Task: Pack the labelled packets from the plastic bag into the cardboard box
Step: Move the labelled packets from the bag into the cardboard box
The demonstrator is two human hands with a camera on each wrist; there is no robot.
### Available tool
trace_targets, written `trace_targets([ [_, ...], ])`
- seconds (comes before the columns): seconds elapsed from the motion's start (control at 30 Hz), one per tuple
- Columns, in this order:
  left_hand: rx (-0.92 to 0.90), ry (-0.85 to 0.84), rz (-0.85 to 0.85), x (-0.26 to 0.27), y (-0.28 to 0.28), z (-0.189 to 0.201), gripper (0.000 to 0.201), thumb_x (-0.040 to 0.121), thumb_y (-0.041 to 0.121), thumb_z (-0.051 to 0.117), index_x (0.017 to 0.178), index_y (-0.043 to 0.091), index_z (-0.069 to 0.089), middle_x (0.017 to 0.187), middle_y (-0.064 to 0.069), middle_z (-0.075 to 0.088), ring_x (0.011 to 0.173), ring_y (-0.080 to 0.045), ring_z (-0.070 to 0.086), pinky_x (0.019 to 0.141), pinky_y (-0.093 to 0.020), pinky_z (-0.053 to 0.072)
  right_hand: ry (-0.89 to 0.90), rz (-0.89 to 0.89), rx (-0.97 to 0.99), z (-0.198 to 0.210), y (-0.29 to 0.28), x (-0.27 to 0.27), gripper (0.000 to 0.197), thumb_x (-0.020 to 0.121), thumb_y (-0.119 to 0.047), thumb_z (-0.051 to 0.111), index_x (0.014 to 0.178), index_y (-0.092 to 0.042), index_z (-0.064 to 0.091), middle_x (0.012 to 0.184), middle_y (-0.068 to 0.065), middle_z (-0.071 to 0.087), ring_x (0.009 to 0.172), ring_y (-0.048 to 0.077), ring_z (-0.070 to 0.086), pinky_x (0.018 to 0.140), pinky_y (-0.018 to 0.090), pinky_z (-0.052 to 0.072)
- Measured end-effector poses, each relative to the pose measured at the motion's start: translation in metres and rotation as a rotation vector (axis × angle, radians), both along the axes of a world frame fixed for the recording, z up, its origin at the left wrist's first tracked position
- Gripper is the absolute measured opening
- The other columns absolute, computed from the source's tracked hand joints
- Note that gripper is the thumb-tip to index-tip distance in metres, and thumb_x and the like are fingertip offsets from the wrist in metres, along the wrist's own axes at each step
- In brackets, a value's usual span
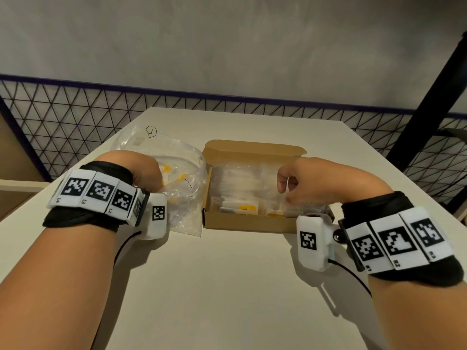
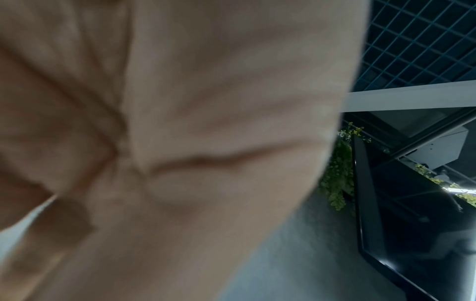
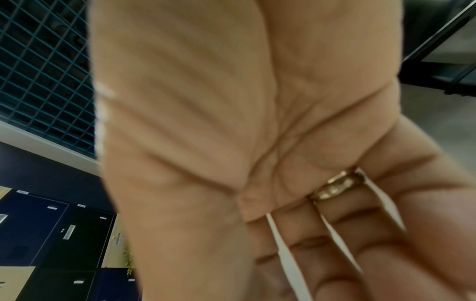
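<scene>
An open cardboard box (image 1: 252, 222) sits mid-table, holding several clear packets (image 1: 242, 207) with white and yellow labels. Left of it lies a crumpled clear plastic bag (image 1: 187, 198) with more packets inside. My left hand (image 1: 147, 173) is bent down into the bag and curls on a yellow-labelled packet (image 1: 166, 171); its fingertips are hidden. My right hand (image 1: 290, 185) hangs over the right side of the box. Its thumb and forefinger are pinched together on a clear packet (image 1: 290, 202) that rests on the others. The wrist views show only palms (image 2: 180, 142) and fingers (image 3: 347, 240), blurred.
The box lid (image 1: 252, 149) stands open at the back. The beige table (image 1: 227, 286) stretches toward me in front of the box. A wire-mesh fence (image 1: 75, 117) runs behind the table, and a black post (image 1: 429, 97) stands at the right.
</scene>
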State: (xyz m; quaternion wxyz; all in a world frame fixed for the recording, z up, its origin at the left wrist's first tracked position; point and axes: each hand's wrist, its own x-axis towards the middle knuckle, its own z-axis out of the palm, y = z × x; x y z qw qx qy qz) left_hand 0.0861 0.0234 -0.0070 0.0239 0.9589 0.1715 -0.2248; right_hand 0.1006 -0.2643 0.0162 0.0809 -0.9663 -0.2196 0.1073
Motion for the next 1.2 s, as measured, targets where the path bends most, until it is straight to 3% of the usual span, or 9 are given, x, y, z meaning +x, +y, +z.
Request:
trace_targets([
  [0.2, -0.045, -0.091, 0.068, 0.000, -0.002, 0.004, 0.018, 0.082, 0.023, 0.063, 0.078, 0.007, 0.068, 0.069, -0.002, 0.060, 0.064, -0.018, 0.051, 0.061, -0.023, 0.040, 0.006, -0.001, 0.008, 0.000, 0.000, 0.000, 0.019, 0.074, -0.015, 0.062, 0.076, -0.032, 0.055, 0.081, -0.006, 0.053, 0.071, 0.010, 0.048, 0.059, 0.023, 0.039],
  [0.3, -0.095, -0.027, 0.033, -0.003, -0.012, 0.005, 0.031, 0.093, 0.019, 0.051, 0.122, 0.013, 0.061, 0.111, -0.008, 0.064, 0.090, -0.020, 0.055, 0.074, -0.025, 0.044, 0.006, 0.006, 0.003, 0.001, 0.000, 0.000, 0.018, 0.075, -0.016, 0.063, 0.078, -0.032, 0.056, 0.079, -0.007, 0.052, 0.070, 0.010, 0.048, 0.059, 0.023, 0.038],
  [0.37, -0.036, 0.053, -0.023, -0.005, -0.015, 0.007, 0.038, 0.098, 0.020, 0.042, 0.136, 0.025, 0.046, 0.129, -0.003, 0.055, 0.101, -0.017, 0.051, 0.089, -0.025, 0.040, 0.000, 0.011, 0.001, 0.001, 0.000, 0.000, 0.017, 0.076, -0.017, 0.063, 0.079, -0.031, 0.056, 0.079, -0.008, 0.052, 0.070, 0.009, 0.047, 0.058, 0.022, 0.038],
  [0.47, -0.038, 0.136, -0.033, -0.002, -0.007, 0.004, 0.033, 0.092, 0.032, 0.051, 0.125, 0.029, 0.057, 0.112, 0.004, 0.062, 0.101, -0.015, 0.057, 0.097, -0.029, 0.043, -0.001, 0.013, 0.001, 0.000, 0.000, 0.000, 0.016, 0.076, -0.018, 0.063, 0.078, -0.032, 0.056, 0.079, -0.008, 0.052, 0.070, 0.008, 0.047, 0.058, 0.022, 0.038],
  [0.6, -0.054, 0.107, -0.001, -0.001, -0.001, 0.003, 0.030, 0.086, 0.035, 0.060, 0.114, 0.025, 0.064, 0.097, 0.002, 0.065, 0.089, -0.017, 0.061, 0.082, -0.028, 0.050, -0.005, 0.010, -0.008, 0.000, 0.000, -0.001, 0.017, 0.076, -0.018, 0.063, 0.078, -0.033, 0.055, 0.079, -0.008, 0.051, 0.070, 0.008, 0.046, 0.058, 0.022, 0.037],
  [0.8, -0.098, 0.063, 0.114, 0.000, 0.000, 0.001, 0.039, 0.082, 0.037, 0.065, 0.116, 0.018, 0.064, 0.106, -0.005, 0.066, 0.094, -0.024, 0.063, 0.091, -0.036, 0.052, -0.009, 0.004, -0.012, 0.000, 0.002, -0.001, 0.018, 0.076, -0.017, 0.063, 0.075, -0.033, 0.054, 0.080, -0.008, 0.051, 0.071, 0.008, 0.045, 0.059, 0.022, 0.037],
  [0.93, -0.031, -0.057, 0.138, -0.005, -0.010, 0.005, 0.034, 0.095, 0.036, 0.048, 0.113, 0.009, 0.061, 0.110, -0.006, 0.060, 0.103, -0.021, 0.056, 0.085, -0.029, 0.042, -0.013, 0.008, -0.014, 0.000, 0.003, -0.002, 0.018, 0.077, -0.016, 0.062, 0.079, -0.033, 0.056, 0.078, -0.009, 0.050, 0.070, 0.007, 0.044, 0.058, 0.020, 0.035],
  [1.07, -0.103, -0.218, 0.188, -0.003, -0.011, 0.007, 0.024, 0.093, 0.023, 0.054, 0.099, 0.001, 0.061, 0.084, -0.009, 0.059, 0.076, -0.022, 0.054, 0.066, -0.027, 0.042, -0.014, 0.010, -0.015, 0.001, 0.003, -0.003, 0.018, 0.078, -0.016, 0.061, 0.083, -0.032, 0.057, 0.077, -0.010, 0.049, 0.069, 0.006, 0.043, 0.057, 0.020, 0.034],
  [1.2, -0.120, -0.513, 0.122, -0.001, -0.013, 0.013, 0.017, 0.087, 0.013, 0.058, 0.097, 0.005, 0.070, 0.098, -0.011, 0.065, 0.089, -0.026, 0.059, 0.078, -0.033, 0.046, -0.008, 0.005, 0.008, 0.001, 0.002, -0.002, 0.016, 0.079, -0.018, 0.063, 0.088, -0.030, 0.058, 0.079, -0.009, 0.051, 0.070, 0.006, 0.045, 0.057, 0.021, 0.035],
])
